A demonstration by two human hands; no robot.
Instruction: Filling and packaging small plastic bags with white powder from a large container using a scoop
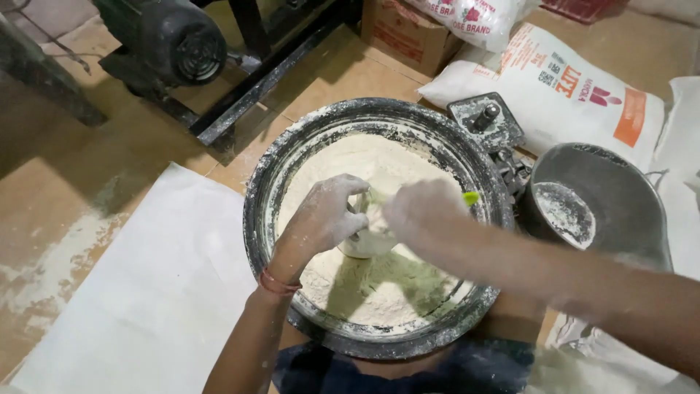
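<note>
Near edge: person's dark clothing, flour-dusted, right under the big round metal basin [257, 219]. Basin sits on the floor, dark rim caked white, filled with a mound of pale cream flour [379, 164]; the near part of the mound has a greenish powder patch [397, 281].

Left hand [327, 215] is flour-coated, red band on the wrist, fingers curled shut around a small white cup [368, 244] resting on the flour in the basin's middle. Right hand [423, 211] is blurred and dusted white, closed on a thin item with a yellow-green tip [471, 198] poking out to the right; cannot tell what the item is. Both hands meet over the cup.

Left of the basin: white sheet [146, 292] spread on the tan floor. Right, just beside the basin: empty grey metal bowl [620, 197] with flour residue inside, and a small metal bracket part [486, 120] touching the basin's far-right rim.

Far: white printed sack [554, 95], cardboard box [405, 33], black motor [171, 40] on a dark frame.
</note>
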